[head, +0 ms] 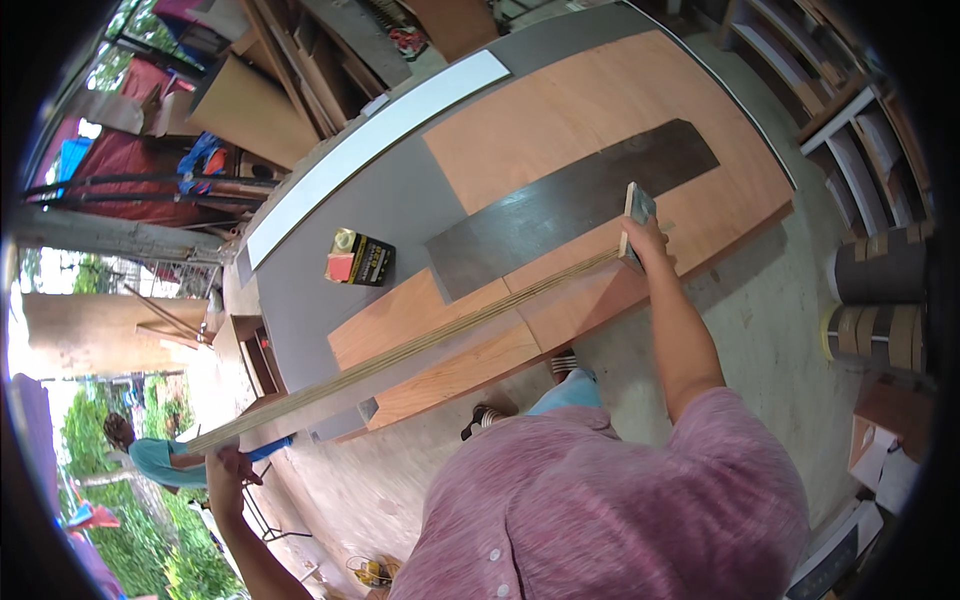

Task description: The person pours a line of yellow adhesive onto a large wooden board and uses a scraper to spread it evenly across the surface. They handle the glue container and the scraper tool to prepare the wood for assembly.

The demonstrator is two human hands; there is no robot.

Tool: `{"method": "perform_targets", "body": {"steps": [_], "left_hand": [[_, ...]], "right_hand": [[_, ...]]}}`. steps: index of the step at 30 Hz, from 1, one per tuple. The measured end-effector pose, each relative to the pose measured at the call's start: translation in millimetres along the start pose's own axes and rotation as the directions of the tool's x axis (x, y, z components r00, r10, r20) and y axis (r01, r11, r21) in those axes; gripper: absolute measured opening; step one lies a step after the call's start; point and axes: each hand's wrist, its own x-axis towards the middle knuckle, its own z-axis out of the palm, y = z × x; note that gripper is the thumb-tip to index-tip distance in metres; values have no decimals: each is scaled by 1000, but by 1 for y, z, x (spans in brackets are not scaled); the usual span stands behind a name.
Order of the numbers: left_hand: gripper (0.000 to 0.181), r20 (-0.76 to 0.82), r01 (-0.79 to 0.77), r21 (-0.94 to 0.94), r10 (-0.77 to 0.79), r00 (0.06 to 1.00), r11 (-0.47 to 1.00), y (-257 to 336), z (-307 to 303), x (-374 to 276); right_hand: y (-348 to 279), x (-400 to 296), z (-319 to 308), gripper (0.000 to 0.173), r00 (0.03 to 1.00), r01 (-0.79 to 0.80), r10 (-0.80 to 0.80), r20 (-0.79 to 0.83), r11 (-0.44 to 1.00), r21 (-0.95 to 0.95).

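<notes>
A long plywood strip (pixel 420 341) stands on edge and runs slantwise across the workbench, its layered edge facing up. Its near-left end is in my left hand (pixel 229 472), out beyond the bench. My right hand (pixel 649 240) grips a small wooden block (pixel 637 206) with a dark face, possibly a sanding block, at the strip's other end. Just past the strip lies a dark grey laminate piece (pixel 577 206) on top of plywood panels (pixel 540 120). A metal adhesive can (pixel 360 259) bearing writing stands on a grey sheet (pixel 300 322).
A white strip (pixel 382 154) lies along the bench's far side. Leaning boards (pixel 262 105) fill the area behind. Banding rolls (pixel 877 337) and shelving (pixel 855 150) stand right. A person (pixel 165 457) in teal is at left. A yellow tool (pixel 369 571) sits on the floor.
</notes>
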Motion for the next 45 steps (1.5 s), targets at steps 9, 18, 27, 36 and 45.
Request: {"method": "perform_targets", "body": {"steps": [9, 18, 27, 36, 45], "left_hand": [[66, -117, -323, 595, 476, 872, 736, -25, -2, 18], [77, -623, -433, -27, 323, 712, 901, -95, 30, 66], [21, -700, -520, -33, 352, 621, 854, -75, 48, 100], [68, -624, -491, -29, 368, 689, 871, 11, 74, 89], [59, -609, -585, -167, 383, 694, 794, 3, 85, 62]], "right_hand": [[-1, -14, -12, 85, 980, 192, -152, 125, 875, -445], [43, 22, -32, 76, 460, 878, -805, 374, 476, -54], [0, -39, -33, 76, 155, 980, -896, 416, 194, 53], [-154, -315, 48, 76, -199, 978, -916, 348, -162, 132], [-139, -316, 50, 75, -176, 983, -899, 401, -138, 122]]}}
